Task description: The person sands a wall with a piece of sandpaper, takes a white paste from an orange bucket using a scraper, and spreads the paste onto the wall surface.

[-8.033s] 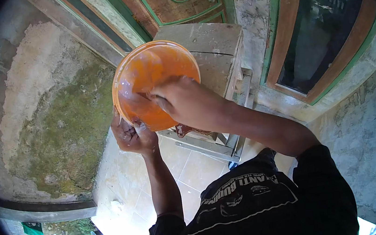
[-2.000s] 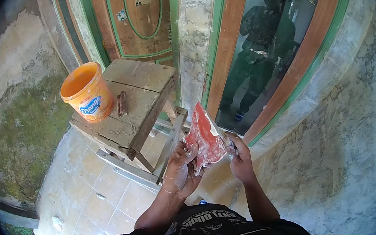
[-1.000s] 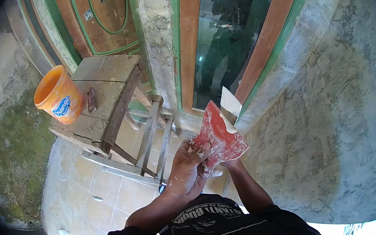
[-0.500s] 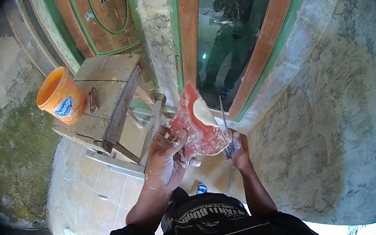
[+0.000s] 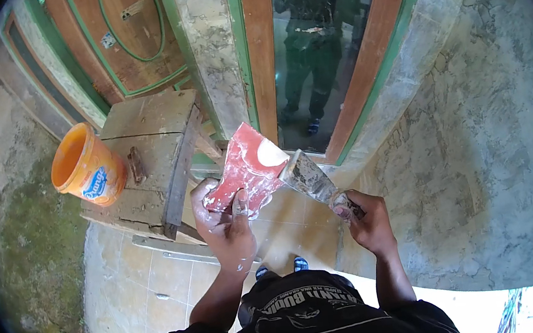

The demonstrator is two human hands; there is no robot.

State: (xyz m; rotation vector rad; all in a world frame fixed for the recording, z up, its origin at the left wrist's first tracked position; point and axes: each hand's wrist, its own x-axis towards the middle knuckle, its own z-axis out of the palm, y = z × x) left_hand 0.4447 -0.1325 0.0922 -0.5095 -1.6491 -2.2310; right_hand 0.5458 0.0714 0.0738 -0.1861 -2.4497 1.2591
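Observation:
My left hand (image 5: 228, 234) is closed on a red flat piece (image 5: 236, 167) smeared with white, with a smooth white patch (image 5: 271, 152) near its upper right edge. In my right hand (image 5: 370, 227) is the handle of a putty knife; its streaked, dirty blade (image 5: 311, 177) meets the red piece's right edge near the white patch. Left of my hands, an orange plastic bucket (image 5: 72, 162) stands on a worn wooden stool (image 5: 144, 121), beside a small brownish object (image 5: 137, 166).
A carved wooden door with green trim (image 5: 140, 35) stands behind the stool. A glass panel (image 5: 297, 63) ahead reflects a standing figure. A rough grey surface (image 5: 454, 177) spans the right, a mossy patch (image 5: 19, 263) the left. Floor tiles (image 5: 134, 282) and sandalled feet (image 5: 300, 262) show below.
The red piece has moved left and tilted. The knife blade, edge-on half a second ago, now shows its flat face, slanting to the piece. Both hands have spread apart, and the view has shifted slightly.

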